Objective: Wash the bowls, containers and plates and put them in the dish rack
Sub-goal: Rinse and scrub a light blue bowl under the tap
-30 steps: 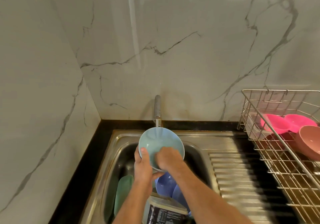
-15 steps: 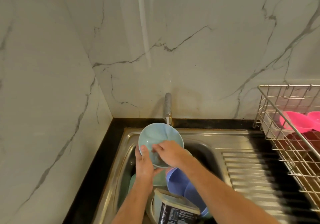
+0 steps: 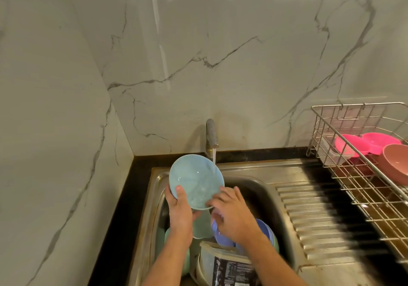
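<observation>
Steel sink [image 3: 247, 171] holds purple bowls [image 3: 223, 235] while your left hand [image 3: 180, 210] grips the pale-blue round bowl [image 3: 195, 178], right hand [image 3: 234, 214] fingers relaxed at its rim.

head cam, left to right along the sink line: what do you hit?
Black counter strip → left hand gripping the light blue bowl → right hand at the bowl's rim → ribbed drainboard → wire dish rack with pink bowls.

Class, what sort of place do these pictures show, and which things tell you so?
Most likely a home kitchen: a steel sink with a running tap, a wire dish rack holding bowls, and marble-look wall tiles.
</observation>
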